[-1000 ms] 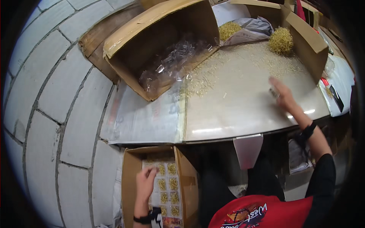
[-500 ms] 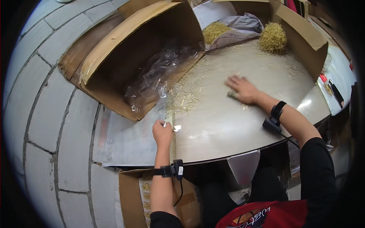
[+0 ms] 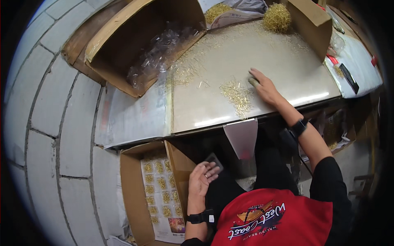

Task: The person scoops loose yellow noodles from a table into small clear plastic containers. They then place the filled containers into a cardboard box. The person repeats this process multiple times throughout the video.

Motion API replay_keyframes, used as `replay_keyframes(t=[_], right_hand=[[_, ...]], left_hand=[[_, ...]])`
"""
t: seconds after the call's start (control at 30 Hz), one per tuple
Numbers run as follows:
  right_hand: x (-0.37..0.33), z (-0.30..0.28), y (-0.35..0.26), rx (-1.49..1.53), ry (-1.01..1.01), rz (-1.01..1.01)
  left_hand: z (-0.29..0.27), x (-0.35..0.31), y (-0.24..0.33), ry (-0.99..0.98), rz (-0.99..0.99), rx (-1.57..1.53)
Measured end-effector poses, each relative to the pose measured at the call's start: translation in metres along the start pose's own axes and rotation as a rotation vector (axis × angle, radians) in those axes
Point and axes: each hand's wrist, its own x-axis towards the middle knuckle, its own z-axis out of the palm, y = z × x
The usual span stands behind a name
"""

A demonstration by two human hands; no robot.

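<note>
My left hand (image 3: 202,179) is low in front of the table, its fingers closed on a small clear plastic box (image 3: 214,162). My right hand (image 3: 264,87) lies on the grey tabletop (image 3: 283,69) with its fingers stretched out. A greyish covering shows at its thumb. Just left of that hand, a loose heap of thin gold-coloured metal pins (image 3: 237,97) reaches to the table's front edge. Below the heap, a pale tapered chute (image 3: 242,137) hangs from that edge.
A tipped cardboard box (image 3: 119,41) holds clear plastic pieces (image 3: 154,55). At the back sits a large gold pin clump (image 3: 277,18). Below left, an open carton (image 3: 133,192) holds rows of filled clear packs (image 3: 162,182). A dark phone (image 3: 349,78) lies at right.
My left hand has come down off the table with a clear plastic box. My right hand has moved toward the front edge, and a pin heap now lies beside it. The view has shifted.
</note>
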Motion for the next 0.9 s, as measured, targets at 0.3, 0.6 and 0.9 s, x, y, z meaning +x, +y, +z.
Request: replay_keyframes(t=[0.3, 0.6, 0.9], right_hand=[[0.000, 0.084, -0.048, -0.469, -0.131, -0.361], [-0.108, 0.072, -0.080, -0.643, -0.037, -0.330], [-0.177, 0.026, -0.066, -0.260, -0.233, -0.423]], left_hand=[[0.007, 0.071, -0.084, -0.118, -0.278, 0.402], [0.038, 0.089, -0.122, -0.157, -0.341, 0.274], [0.038, 0.081, -0.130, -0.131, -0.117, 0.152]])
